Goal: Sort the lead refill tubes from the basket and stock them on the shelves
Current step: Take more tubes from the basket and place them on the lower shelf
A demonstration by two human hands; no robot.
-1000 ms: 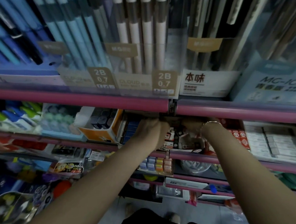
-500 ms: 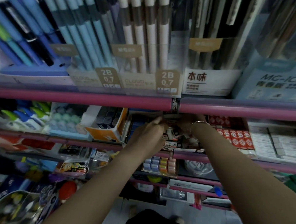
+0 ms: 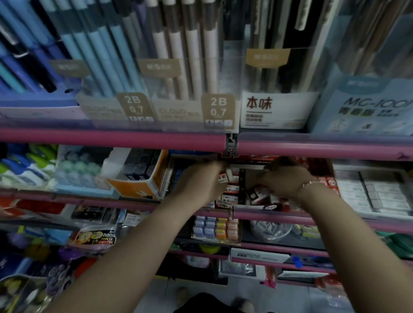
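On the second shelf from the top, just under the pink shelf rail (image 3: 104, 138), an open display box (image 3: 236, 202) of small red-and-white lead refill tubes (image 3: 231, 191) sits between the person's two hands. The left hand (image 3: 198, 182) reaches in at the box's left side, its fingers curled, pinching a few of the small tubes (image 3: 226, 176) at the fingertips near the box's upper left corner. The right hand (image 3: 281, 183) lies over the right half of the box, knuckles up and fingers bent down among the tubes; whether it actually grips one cannot be told, since the fingertips are hidden. A thin bracelet (image 3: 308, 184) circles the right wrist. Both forearms rise from the bottom edge and converge on the box. To the left of the box stands an orange-and-white carton (image 3: 137, 188) of dark items; to the right lies a tray of white erasers (image 3: 379, 193). Above the rail stand clear cases of mechanical pencils (image 3: 174, 44) with "2B 0.7" tags.
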